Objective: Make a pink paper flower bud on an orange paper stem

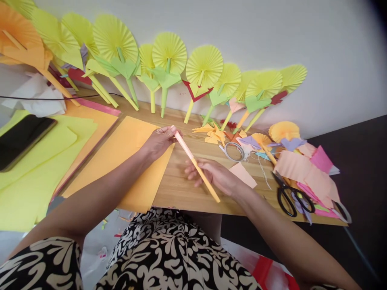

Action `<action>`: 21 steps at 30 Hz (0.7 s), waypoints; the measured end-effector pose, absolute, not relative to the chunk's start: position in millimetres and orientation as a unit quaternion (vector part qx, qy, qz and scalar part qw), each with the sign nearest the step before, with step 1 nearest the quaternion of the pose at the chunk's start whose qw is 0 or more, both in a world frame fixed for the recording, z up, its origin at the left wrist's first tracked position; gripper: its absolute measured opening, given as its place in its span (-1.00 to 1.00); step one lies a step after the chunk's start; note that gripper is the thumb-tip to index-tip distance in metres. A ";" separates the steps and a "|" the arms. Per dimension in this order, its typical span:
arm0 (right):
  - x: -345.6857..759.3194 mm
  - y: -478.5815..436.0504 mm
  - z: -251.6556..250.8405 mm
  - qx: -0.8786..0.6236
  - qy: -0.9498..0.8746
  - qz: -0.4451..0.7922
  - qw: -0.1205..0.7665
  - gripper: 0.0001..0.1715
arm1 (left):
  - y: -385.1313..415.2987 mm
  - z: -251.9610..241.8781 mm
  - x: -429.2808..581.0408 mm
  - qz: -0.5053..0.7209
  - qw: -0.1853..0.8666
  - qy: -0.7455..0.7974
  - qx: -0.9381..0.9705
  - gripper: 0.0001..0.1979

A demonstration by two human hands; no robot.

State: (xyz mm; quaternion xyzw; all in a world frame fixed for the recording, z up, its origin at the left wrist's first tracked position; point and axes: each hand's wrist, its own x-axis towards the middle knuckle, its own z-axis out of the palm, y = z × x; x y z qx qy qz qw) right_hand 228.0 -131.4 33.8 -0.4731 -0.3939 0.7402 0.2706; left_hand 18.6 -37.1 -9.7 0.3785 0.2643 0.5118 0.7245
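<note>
A thin rolled paper stick (196, 165), pale pink at its far end and orange at its near end, slants across the wooden table (181, 189). My left hand (159, 141) pinches its far tip, fingers closed. My right hand (216, 175) lies under the stick's lower half, its fingers loosely curled around it. An orange paper sheet (127, 157) lies under my left hand.
Yellow paper fan flowers (169, 54) on stems lean along the white wall. Black scissors (288, 195), a tape roll (234, 151) and pink and orange paper scraps (305, 169) lie at right. Yellow sheets (39, 161) and a black phone (21, 139) lie at left.
</note>
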 end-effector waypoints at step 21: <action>206.2 -124.5 38.8 -0.359 -0.381 0.760 0.385 -0.74 | -109.6 97.6 -85.0 0.602 0.486 0.446 0.450 -0.86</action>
